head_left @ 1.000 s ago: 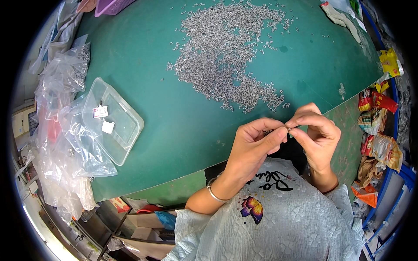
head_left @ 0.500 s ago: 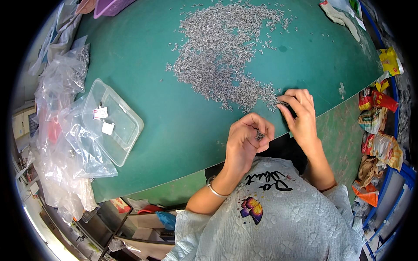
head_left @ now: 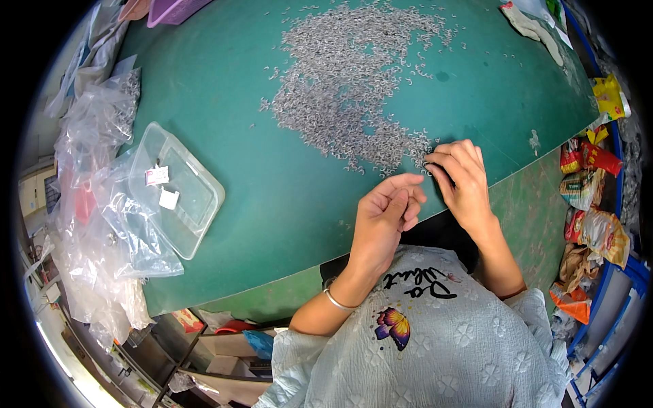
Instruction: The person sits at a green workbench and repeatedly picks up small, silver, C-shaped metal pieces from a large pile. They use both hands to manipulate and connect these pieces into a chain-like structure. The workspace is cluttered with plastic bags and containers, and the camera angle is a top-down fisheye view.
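Way off to the left of the left grip (head_left: 383, 216) there's a heap of clear plastic bags (head_left: 88, 143), crumpled along the side of the green worktop (head_left: 272, 231). Coming back toward that grip, a purple basket (head_left: 173, 9) pokes in at the far edge, and nearer sits a clear plastic box (head_left: 182, 221) with two white labels (head_left: 169, 199) in it. Straight out beyond the left grip is the big pile of little grey C-shaped pieces (head_left: 333, 81), its near end just past those fingertips. The left grip itself is curled, thumb against the bent fingers; can't tell if anything's tucked inside. Just right of it, the right grip (head_left: 464, 180) is down at the pile's near right corner, thumb and fingers bent close together, but honestly can't tell whether it's pinching a piece. Farther out and right of that grip lies a pale cloth thing (head_left: 534, 30), and well off to the right are some colourful packets (head_left: 604, 234).
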Motion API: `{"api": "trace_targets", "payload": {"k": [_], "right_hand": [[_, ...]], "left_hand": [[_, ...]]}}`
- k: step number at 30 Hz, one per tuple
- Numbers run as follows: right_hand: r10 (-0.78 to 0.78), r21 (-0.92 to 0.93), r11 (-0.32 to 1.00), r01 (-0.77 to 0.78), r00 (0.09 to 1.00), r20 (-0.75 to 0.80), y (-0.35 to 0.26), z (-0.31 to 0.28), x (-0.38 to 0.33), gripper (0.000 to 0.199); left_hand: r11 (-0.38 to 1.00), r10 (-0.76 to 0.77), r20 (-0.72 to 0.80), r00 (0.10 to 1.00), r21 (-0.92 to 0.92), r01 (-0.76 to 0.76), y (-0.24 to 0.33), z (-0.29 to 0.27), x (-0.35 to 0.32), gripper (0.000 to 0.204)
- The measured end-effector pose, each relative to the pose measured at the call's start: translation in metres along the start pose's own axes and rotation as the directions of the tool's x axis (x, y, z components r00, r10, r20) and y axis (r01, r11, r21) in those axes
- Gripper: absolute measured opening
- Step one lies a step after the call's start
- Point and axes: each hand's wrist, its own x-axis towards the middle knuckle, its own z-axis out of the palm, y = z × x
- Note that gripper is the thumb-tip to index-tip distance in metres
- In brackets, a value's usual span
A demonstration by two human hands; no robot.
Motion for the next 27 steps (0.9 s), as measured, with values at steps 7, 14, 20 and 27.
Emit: {"api": "trace_targets", "payload": {"k": [7,14,20,27], "right_hand": [[0.098,0.166,0.982,-0.088,0.994,-0.056,0.001,-0.002,0.005,0.017],[0.365,0.578,0.745,-0.333,0.929,0.064,-0.011,-0.008,0.003,0.020],[0.343,0.791,0.525,-0.314,0.929,0.141,-0.029,-0.016,-0.001,0.024],[0.301,0.797,0.556,-0.236,0.951,0.072,-0.037,-0.023,-0.003,0.024]], "left_hand": [[0.999,-0.002,-0.012,1.000,-0.035,0.002,0.000,-0.004,-0.003,0.020],[0.999,0.038,-0.037,0.999,0.000,-0.038,-0.001,-0.004,-0.002,0.018],[0.952,0.236,-0.023,0.971,0.208,-0.227,0.004,0.010,-0.004,0.020],[0.876,0.392,0.043,0.919,0.287,-0.388,0.004,0.014,-0.007,0.018]]}}
